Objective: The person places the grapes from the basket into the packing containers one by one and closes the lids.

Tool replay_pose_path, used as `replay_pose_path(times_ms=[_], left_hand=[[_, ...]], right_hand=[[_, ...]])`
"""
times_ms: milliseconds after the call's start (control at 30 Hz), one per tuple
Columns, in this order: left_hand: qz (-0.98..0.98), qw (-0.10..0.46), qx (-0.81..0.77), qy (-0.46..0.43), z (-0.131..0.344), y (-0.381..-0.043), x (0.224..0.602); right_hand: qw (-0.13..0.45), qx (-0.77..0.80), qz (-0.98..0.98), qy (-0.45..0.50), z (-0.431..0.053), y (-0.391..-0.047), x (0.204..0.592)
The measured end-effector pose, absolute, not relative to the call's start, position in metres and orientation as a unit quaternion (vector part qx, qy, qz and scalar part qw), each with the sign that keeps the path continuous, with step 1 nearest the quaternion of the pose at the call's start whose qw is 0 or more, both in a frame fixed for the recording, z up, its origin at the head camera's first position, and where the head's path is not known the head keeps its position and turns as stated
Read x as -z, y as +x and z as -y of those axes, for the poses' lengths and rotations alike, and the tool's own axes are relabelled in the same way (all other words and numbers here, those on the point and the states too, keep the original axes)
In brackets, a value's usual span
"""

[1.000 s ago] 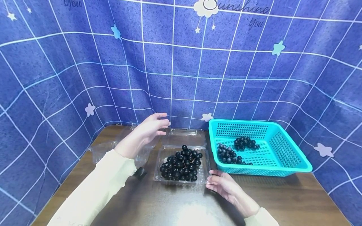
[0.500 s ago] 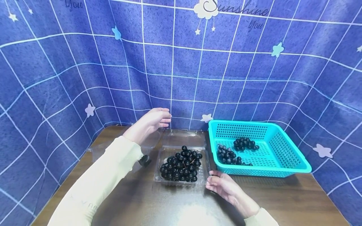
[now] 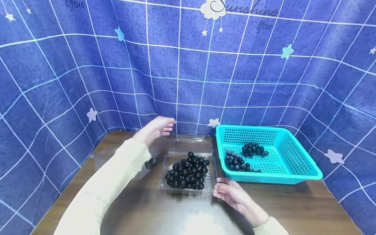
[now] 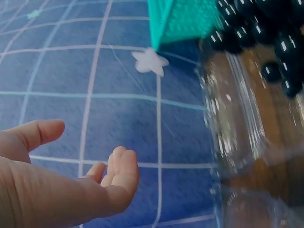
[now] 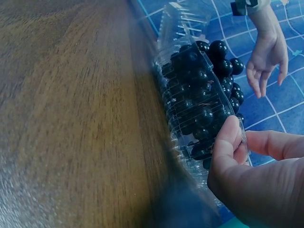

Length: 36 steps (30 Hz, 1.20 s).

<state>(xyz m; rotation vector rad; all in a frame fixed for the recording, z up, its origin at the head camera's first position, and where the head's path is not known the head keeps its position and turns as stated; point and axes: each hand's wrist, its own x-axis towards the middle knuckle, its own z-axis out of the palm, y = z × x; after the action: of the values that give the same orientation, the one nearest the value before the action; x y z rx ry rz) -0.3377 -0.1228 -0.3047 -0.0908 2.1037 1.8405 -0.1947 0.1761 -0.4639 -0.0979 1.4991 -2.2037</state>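
A bunch of dark grapes (image 3: 186, 173) lies in a clear plastic clamshell box (image 3: 215, 168) on the wooden table in the head view. Its lid (image 3: 191, 143) is folded back toward the curtain. My right hand (image 3: 233, 197) pinches the box's front right corner between thumb and fingers; the right wrist view shows the thumb (image 5: 225, 137) on the clear wall. Behind and left of the box, my left hand (image 3: 155, 129) hovers near the lid, fingers loosely bent and holding nothing. In the left wrist view its thumb (image 4: 45, 132) stands apart from the fingers.
Right of the box stands a turquoise basket (image 3: 273, 178) holding two small bunches of grapes (image 3: 254, 149). More clear plastic containers (image 3: 102, 158) sit at the left, partly hidden by my left sleeve (image 3: 117, 176). A blue curtain (image 3: 188, 91) closes off the back.
My left hand has shifted slightly, and its spread fingers have come closer together; the left forearm has moved forward and right. The right hand, box and grapes stay in place.
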Motion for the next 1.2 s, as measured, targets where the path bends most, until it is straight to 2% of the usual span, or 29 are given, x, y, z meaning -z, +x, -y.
replay_pose_path(times_ms=[633,1200], left_hand=[[-0.745,0.156,-0.642,-0.093,0.14,-0.36,0.355],[-0.754,0.169,-0.621,-0.131,0.138,-0.371,0.393]], right_hand=[[0.235,0.8,-0.55,-0.034,-0.177,-0.197,0.465],[0.229,0.797,-0.558,-0.033,-0.181,-0.197,0.465]])
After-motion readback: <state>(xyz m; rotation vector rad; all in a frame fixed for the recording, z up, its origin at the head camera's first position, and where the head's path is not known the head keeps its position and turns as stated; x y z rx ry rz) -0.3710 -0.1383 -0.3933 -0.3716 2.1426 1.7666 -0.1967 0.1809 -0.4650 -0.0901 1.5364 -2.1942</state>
